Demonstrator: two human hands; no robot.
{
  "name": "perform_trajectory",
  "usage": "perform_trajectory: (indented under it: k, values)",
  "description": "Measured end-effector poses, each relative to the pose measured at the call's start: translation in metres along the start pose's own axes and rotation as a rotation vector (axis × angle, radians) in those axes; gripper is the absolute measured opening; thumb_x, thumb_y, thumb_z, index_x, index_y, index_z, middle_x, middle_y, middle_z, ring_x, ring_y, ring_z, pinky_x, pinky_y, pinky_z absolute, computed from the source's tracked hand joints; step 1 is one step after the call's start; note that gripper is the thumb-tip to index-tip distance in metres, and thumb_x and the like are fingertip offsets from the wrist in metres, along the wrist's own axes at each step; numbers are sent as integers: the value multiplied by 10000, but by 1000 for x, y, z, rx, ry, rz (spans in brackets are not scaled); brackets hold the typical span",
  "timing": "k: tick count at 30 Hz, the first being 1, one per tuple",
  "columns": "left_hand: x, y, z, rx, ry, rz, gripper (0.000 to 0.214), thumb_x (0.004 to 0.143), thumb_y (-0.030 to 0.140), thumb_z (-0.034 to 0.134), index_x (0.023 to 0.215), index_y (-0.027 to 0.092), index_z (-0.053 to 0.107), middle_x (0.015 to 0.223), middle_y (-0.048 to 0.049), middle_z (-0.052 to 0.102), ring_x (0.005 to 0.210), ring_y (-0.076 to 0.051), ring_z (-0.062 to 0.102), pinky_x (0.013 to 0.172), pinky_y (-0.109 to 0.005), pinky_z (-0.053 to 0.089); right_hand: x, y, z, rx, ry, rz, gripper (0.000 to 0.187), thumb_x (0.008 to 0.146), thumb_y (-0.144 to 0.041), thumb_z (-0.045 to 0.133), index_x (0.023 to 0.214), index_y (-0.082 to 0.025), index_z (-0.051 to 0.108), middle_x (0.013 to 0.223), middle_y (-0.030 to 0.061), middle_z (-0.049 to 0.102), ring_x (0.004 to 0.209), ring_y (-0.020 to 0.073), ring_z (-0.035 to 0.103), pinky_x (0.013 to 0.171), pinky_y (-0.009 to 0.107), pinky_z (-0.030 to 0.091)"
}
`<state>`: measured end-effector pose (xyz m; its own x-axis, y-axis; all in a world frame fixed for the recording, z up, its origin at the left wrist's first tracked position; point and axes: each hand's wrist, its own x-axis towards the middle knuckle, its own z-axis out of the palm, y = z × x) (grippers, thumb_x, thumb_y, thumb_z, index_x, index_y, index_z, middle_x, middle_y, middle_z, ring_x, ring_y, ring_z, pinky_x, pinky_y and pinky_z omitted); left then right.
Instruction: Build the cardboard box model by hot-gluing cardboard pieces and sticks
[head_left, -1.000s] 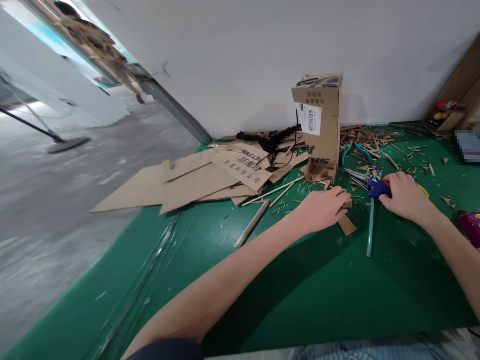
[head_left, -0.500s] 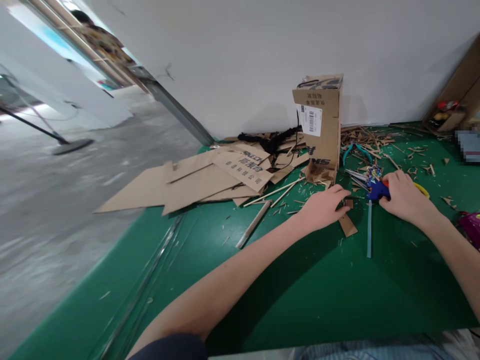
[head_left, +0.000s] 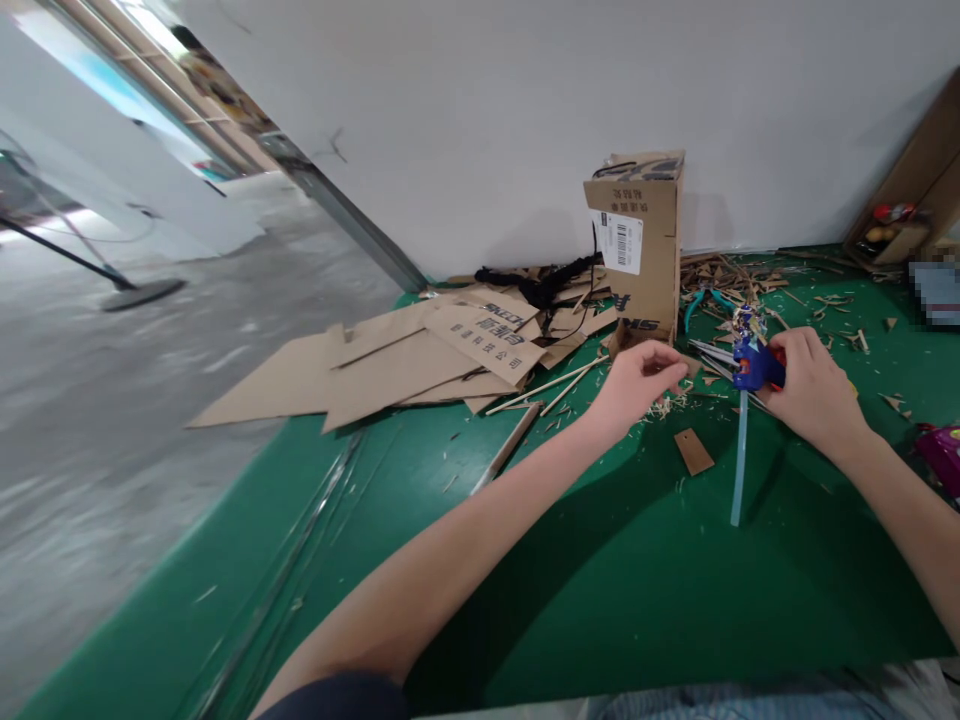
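Observation:
My right hand (head_left: 814, 390) is wrapped round a blue hot glue gun (head_left: 752, 366). From the gun a long translucent glue stick (head_left: 739, 460) sticks out toward me. Left of it, my left hand (head_left: 637, 385) is closed in a pinch on a small piece of cardboard (head_left: 691, 367), mostly hidden by the fingers. Below the hands, a small brown rectangle of cardboard (head_left: 694, 452) with a little hole lies flat on the green table. Just behind my left hand stands a tall cardboard box (head_left: 652, 250) with a white label.
Flat cardboard sheets (head_left: 405, 365) lie at the left, with thin wooden sticks (head_left: 555, 385) beside them. Teal-handled pliers (head_left: 709, 298) rest among cardboard scraps (head_left: 727, 272) behind the gun. A purple object (head_left: 937, 455) sits at the right edge. A white wall (head_left: 450, 130) bounds the back.
My left hand has risen slightly and moved left with the small cardboard piece, uncovering the brown rectangle. The glue gun has lifted a little and its glue stick now slants.

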<state>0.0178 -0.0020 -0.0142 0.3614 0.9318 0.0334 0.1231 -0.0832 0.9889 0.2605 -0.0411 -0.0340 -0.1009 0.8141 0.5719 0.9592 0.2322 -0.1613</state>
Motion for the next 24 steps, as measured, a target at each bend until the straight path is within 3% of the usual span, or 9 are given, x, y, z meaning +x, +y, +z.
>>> perform_trajectory:
  k: [4, 8, 14, 24]
  values:
    - [3, 7, -3, -502, 83, -147, 149, 794, 206, 739, 781, 178, 593, 741, 5, 650, 803, -160, 699, 697, -278, 505, -2, -3, -3, 39, 47, -15, 333, 772, -265, 644, 1064, -212, 492, 1064, 119, 617, 883, 288, 645, 553, 317, 440]
    - [5, 7, -5, -751, 42, -226, 164, 781, 171, 755, 767, 168, 592, 847, -35, 723, 882, -187, 724, 797, -329, 538, -3, -3, -4, 114, 90, -57, 327, 769, -271, 630, 1064, -220, 500, 1024, 108, 634, 843, 279, 640, 596, 343, 466]
    - [7, 3, -9, -873, -85, -226, 166, 775, 176, 750, 725, 172, 592, 953, -60, 758, 981, -190, 715, 870, -329, 539, -2, -6, -5, 137, 105, -53, 304, 754, -268, 624, 1032, -219, 511, 991, 107, 640, 800, 272, 630, 592, 351, 463]
    - [-1, 11, -13, -815, -223, -154, 254, 689, 205, 847, 823, 210, 632, 1020, -8, 717, 924, -155, 692, 748, -274, 537, -3, -6, -4, 178, 130, -53, 290, 763, -250, 627, 1030, -238, 512, 986, 97, 641, 842, 276, 638, 651, 367, 485]
